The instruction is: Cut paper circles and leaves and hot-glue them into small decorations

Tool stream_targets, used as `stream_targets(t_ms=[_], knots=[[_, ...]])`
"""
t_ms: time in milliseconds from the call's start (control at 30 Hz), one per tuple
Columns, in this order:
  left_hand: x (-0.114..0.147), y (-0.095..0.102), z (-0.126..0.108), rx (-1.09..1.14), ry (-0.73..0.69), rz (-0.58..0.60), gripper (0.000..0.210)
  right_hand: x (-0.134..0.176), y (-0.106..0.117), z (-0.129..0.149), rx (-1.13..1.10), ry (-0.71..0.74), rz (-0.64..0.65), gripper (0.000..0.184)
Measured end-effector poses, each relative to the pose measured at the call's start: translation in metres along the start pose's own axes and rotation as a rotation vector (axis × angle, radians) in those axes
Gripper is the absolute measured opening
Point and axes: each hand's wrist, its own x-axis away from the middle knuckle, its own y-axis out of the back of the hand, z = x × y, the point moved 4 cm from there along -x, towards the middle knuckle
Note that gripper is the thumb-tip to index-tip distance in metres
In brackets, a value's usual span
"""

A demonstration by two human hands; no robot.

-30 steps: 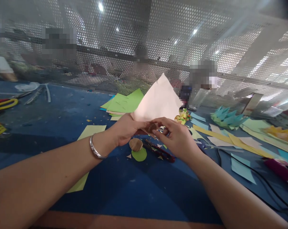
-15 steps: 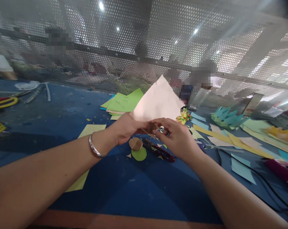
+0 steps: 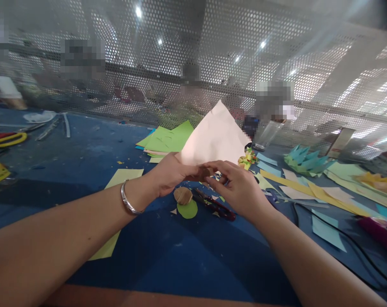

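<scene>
A pale pinkish-white sheet of paper [image 3: 217, 136] stands up on its point behind my hands, its lower edge between them. My left hand [image 3: 172, 172], with a silver bangle at the wrist, is closed on that edge. My right hand [image 3: 233, 181] pinches at the same edge with bent fingers; its fingertips are partly hidden. A small brownish bit shows between the two hands, too covered to name. Below them lie a brown round piece [image 3: 183, 195], a green paper circle [image 3: 187, 209] and scissors [image 3: 215, 204] with dark red handles, among small paper scraps.
Green paper sheets [image 3: 169, 137] are stacked behind my left hand. A pale yellow sheet [image 3: 124, 177] lies under my left forearm. On the right are paper strips [image 3: 286, 181], a teal paper flower [image 3: 305, 160] and a black cable [image 3: 350, 238]. A perforated metal screen [image 3: 161, 85] stands behind.
The view has shifted slightly, so everything sits a little lower. Both hands keep their hold at the paper's lower edge, with only slight finger movement.
</scene>
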Motion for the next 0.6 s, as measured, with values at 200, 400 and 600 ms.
stream_targets(t_ms=[200, 400, 600], knots=[[-0.002, 0.001, 0.001, 0.022, -0.051, -0.028, 0.04, 0.0, 0.003, -0.001, -0.064, -0.034, -0.035, 0.031], [-0.002, 0.006, -0.001, -0.003, -0.091, -0.145, 0.048, -0.002, 0.007, -0.014, -0.272, -0.209, -0.114, 0.031], [-0.002, 0.008, 0.0, -0.054, -0.119, -0.138, 0.045, -0.005, -0.001, -0.022, -0.448, -0.302, -0.061, 0.026]])
